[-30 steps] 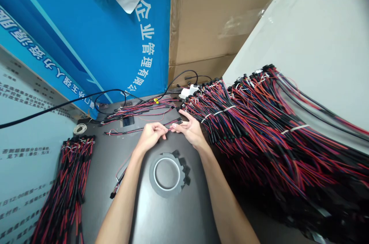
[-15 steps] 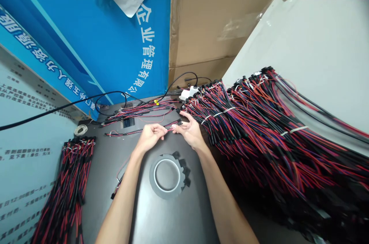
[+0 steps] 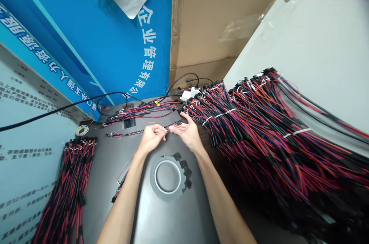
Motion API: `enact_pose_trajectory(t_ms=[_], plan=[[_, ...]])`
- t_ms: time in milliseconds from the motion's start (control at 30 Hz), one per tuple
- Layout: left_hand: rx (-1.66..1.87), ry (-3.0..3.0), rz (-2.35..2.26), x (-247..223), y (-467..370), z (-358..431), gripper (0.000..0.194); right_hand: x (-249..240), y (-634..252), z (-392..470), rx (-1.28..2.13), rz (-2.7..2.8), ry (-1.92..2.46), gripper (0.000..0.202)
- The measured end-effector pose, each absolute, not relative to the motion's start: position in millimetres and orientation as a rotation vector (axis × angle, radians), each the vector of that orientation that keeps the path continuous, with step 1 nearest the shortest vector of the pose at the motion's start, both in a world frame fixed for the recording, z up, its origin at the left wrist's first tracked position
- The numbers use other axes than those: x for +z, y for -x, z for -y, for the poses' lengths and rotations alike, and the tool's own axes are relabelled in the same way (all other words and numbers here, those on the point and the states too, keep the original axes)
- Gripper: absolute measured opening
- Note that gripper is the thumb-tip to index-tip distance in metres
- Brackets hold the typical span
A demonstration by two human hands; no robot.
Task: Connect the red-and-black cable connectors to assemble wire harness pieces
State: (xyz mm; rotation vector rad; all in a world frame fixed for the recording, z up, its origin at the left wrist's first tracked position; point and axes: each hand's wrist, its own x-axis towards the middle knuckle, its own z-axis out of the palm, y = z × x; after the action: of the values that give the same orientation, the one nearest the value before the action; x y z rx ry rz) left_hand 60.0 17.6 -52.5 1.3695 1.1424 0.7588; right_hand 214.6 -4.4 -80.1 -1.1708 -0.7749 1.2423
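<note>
Beyond the tape roll (image 3: 153, 177), left hand (image 3: 152, 138) and right hand (image 3: 188, 133) pinch thin wires (image 3: 178, 123) close together, likely for steadiness.

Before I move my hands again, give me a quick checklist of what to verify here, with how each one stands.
1. Left hand on the wires: ok, fingertips pinched at the red and black wires.
2. Right hand on the wires: ok, thumb and fingers closed near their black end.
3. Exact contact between the fingertips: cannot tell, too small and partly covered.
4. Grey ring flat on the table: ok, between the forearms.
5. Dark pieces along the ring's right edge: ok, several in view.
6. Space beyond the hands free of other wires: not ok, loose wires lie there.
</note>
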Motion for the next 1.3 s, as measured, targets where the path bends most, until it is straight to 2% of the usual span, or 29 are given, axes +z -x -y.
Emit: enact_pose_trajectory(t_ms=[433, 600, 1033, 1200, 1300], plan=[[0.717, -1.375, -1.171, -47, -57, -17, 0.027, -74, -211, 6, 1.23, 0.704, 1.211, 0.116], [0.632, -1.427, -1.2, -38, -48, -18, 0.023, -77, -213, 5, 1.219, 0.682, 1.209, 0.114], [0.588, -1.473, -1.361, -47, -38, -20, 0.041, -77, -214, 6, 1.191, 0.652, 1.234, 0.104], [0.579, -1.417, -1.244, -52, -37, -22, 0.025, -73, -213, 8, 1.194, 0.608, 1.243, 0.105], [0.562, -1.427, -1.224, -55, -37, -23, 0.023, -72, -212, 8, 1.186, 0.626, 1.272, 0.107]])
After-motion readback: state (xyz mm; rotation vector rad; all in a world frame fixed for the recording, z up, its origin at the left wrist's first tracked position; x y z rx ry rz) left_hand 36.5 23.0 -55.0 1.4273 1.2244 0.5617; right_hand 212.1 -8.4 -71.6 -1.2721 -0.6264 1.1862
